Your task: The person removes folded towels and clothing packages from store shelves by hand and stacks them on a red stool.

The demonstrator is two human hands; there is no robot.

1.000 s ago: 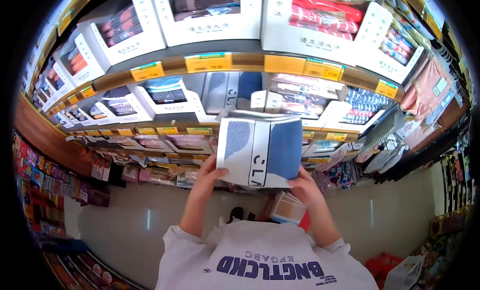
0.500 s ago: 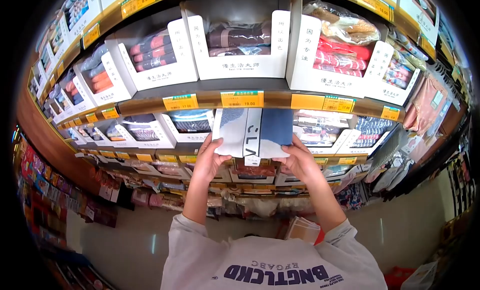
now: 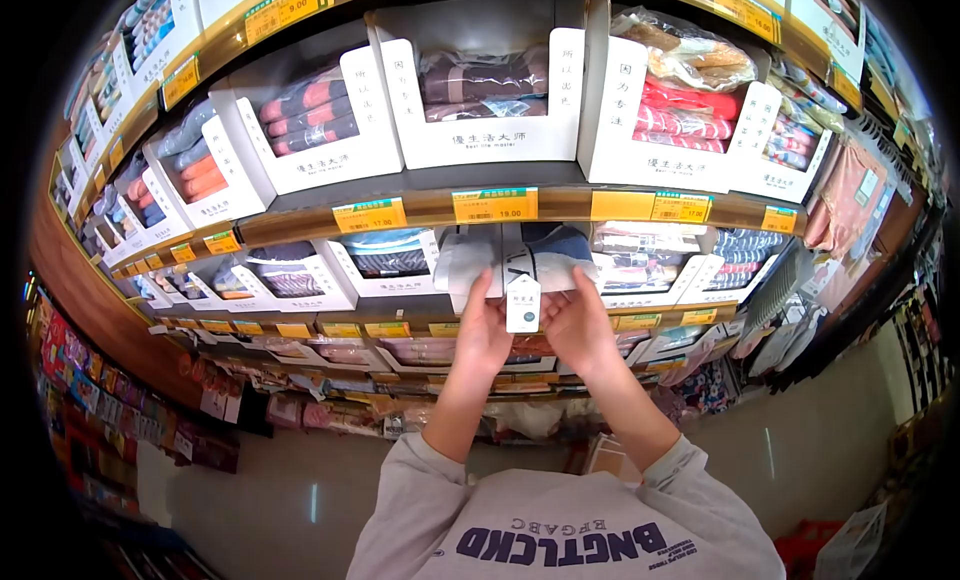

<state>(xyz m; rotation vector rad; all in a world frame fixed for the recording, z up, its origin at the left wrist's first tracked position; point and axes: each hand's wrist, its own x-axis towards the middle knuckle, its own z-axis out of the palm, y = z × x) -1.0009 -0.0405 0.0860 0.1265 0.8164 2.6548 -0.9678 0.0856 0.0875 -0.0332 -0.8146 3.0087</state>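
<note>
Both hands hold a folded towel, light grey with a dark blue part and black letters on a white band. It sits at the lower shelf's opening, just under the shelf edge. My left hand grips its near left side, thumb on top and fingers below. On the right side, my right hand has its thumb over the cloth and its fingers curled beneath. A white paper tag with small print hangs from the near edge between the hands.
White display boxes of rolled towels line the upper shelf. A shelf edge with yellow price labels runs above the hands. More boxes flank the towel below. Pink garments hang at right; a red basket is at lower right.
My hands have moved closer together beneath the towel. The towel's near edge now bends and tilts away, and its tag shows its printed face towards me.
</note>
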